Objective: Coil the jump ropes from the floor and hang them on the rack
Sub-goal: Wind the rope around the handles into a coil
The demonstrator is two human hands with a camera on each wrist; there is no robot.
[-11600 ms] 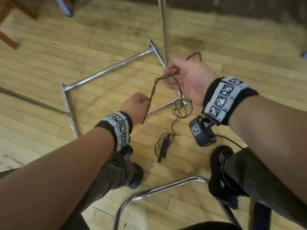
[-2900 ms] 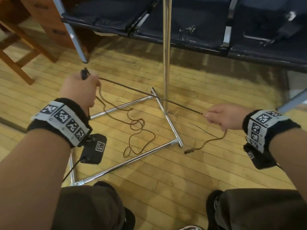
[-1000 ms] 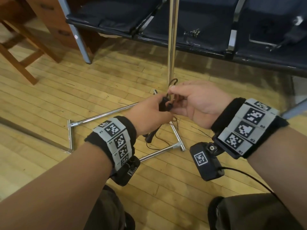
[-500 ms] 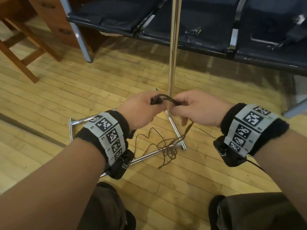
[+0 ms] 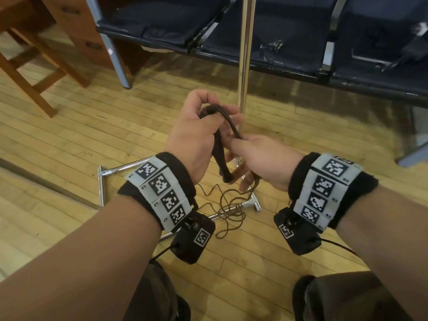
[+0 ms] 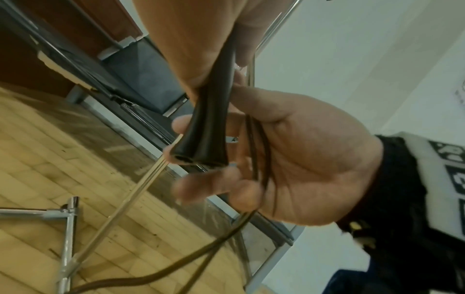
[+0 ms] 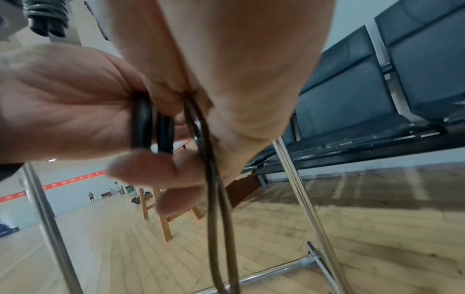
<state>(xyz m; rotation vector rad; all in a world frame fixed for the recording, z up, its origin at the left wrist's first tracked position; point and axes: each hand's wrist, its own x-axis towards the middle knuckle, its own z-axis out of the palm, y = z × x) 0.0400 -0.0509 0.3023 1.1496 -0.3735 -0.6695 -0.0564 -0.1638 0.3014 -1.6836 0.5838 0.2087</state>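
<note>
Left hand (image 5: pixel 194 133) fingers curled round two black jump rope handles (image 5: pixel 220 156), just in front of the chrome rack pole (image 5: pixel 244 66), right hand (image 5: pixel 261 163) pinching doubled brown cord (image 5: pixel 231 126), slack piled at the pole's base

So, the tally: one brown jump rope (image 5: pixel 228 206), with two black handles (image 6: pixel 205 127) held side by side. Two hands on it, left hand (image 5: pixel 196 133) and right hand (image 5: pixel 261 163). One chrome rack (image 5: pixel 245 49) on the wooden floor (image 5: pixel 69 135). Behind it, one row of dark seats (image 5: pixel 289 31), three seats showing. One wooden stool (image 5: pixel 30 59) off to the left.
</note>
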